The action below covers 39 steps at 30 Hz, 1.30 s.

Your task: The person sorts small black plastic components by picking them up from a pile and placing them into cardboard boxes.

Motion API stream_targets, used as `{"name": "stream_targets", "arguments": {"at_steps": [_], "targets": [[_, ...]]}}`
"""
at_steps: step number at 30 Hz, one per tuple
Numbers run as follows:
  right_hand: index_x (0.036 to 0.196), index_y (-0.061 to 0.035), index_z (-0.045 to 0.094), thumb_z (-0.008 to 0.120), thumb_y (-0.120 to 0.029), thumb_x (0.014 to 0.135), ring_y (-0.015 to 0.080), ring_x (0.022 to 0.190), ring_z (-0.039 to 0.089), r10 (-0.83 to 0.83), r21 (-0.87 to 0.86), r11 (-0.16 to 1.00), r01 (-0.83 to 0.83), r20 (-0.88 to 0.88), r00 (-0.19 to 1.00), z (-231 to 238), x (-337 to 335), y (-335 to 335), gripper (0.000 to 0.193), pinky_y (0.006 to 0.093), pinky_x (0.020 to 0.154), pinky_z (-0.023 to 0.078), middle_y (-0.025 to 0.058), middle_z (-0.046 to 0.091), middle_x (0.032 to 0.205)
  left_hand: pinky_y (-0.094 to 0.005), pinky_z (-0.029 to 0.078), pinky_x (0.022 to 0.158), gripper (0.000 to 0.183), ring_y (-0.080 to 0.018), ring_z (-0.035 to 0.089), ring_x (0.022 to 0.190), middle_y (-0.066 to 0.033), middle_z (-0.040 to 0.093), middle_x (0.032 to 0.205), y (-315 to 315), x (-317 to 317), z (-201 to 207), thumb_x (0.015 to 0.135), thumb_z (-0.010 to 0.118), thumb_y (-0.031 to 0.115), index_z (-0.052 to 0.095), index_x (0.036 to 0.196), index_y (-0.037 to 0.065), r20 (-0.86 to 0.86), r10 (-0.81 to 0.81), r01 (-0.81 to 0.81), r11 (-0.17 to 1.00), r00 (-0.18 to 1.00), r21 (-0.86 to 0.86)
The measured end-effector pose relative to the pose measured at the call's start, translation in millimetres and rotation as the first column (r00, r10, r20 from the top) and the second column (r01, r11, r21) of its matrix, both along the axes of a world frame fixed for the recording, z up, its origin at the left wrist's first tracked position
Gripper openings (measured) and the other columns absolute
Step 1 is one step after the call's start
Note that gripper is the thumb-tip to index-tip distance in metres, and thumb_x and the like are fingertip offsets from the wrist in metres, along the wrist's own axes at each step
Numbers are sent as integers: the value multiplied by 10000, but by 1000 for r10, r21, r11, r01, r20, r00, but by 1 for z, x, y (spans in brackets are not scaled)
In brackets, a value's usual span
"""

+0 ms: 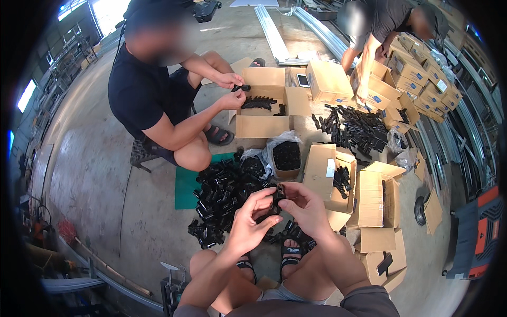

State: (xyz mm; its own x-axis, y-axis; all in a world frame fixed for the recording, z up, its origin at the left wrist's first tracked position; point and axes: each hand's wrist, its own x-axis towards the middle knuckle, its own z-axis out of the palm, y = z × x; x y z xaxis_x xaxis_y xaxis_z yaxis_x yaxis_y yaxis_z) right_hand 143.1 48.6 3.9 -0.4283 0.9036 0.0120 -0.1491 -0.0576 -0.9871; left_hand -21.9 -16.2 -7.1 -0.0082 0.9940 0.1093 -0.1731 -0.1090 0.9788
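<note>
Between my two hands is a small black plastic part [278, 193], held up above my feet; its exact kind is hard to make out. My right hand [303, 207] pinches it with thumb and fingers. My left hand [252, 217] curls beside it, fingertips meeting the part's left side, thumb reaching toward it. Below and beyond my hands spreads a large heap of similar black plastic parts [224, 190], lying partly on a green mat [186, 185]. A box lined with clear plastic [287, 156], full of black pieces, stands just past the heap.
Open cardboard boxes [317, 169] line my right side. Across from me a seated person [153, 100] handles a black part over an open carton [261, 127]. Another person [391, 26] bends over a second black heap [356, 127]. A red and dark case [478, 232] stands far right.
</note>
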Motion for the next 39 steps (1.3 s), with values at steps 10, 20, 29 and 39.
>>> {"name": "stream_targets", "arguments": {"at_steps": [10,20,29,39], "targets": [[1256,4,603,729,-55,859,141,949,644,12,59,998,-19,123,992,3,5,-1,420,299,867,516,84,687,1047,-305,548,891,720,-138,640,1021,-119,649,1175,2,-1,13,810,732,-101,443,1450,54,-89,-32,33,999,996,15],[1255,5,604,740,-79,857,141,923,641,79,80,992,-95,188,979,10,4,-2,429,299,848,517,90,689,1046,-292,555,869,651,-161,667,1032,-131,653,1170,-4,-6,15,795,742,-107,514,1389,30,-93,-20,19,1000,995,-7],[1246,-26,617,595,-204,985,110,828,627,170,-9,985,-174,272,947,-21,13,95,317,266,747,522,44,678,936,-242,554,789,674,-99,667,879,-85,657,1087,-3,-20,13,806,743,-91,460,1401,51,183,0,41,975,983,-217],[974,-36,738,672,-190,855,325,978,698,-228,246,952,-182,967,114,-248,0,257,206,422,832,561,202,722,971,-226,520,725,666,-115,675,856,-99,643,1026,16,-22,12,833,740,-38,431,1418,47,287,211,-64,891,934,-449]]}}
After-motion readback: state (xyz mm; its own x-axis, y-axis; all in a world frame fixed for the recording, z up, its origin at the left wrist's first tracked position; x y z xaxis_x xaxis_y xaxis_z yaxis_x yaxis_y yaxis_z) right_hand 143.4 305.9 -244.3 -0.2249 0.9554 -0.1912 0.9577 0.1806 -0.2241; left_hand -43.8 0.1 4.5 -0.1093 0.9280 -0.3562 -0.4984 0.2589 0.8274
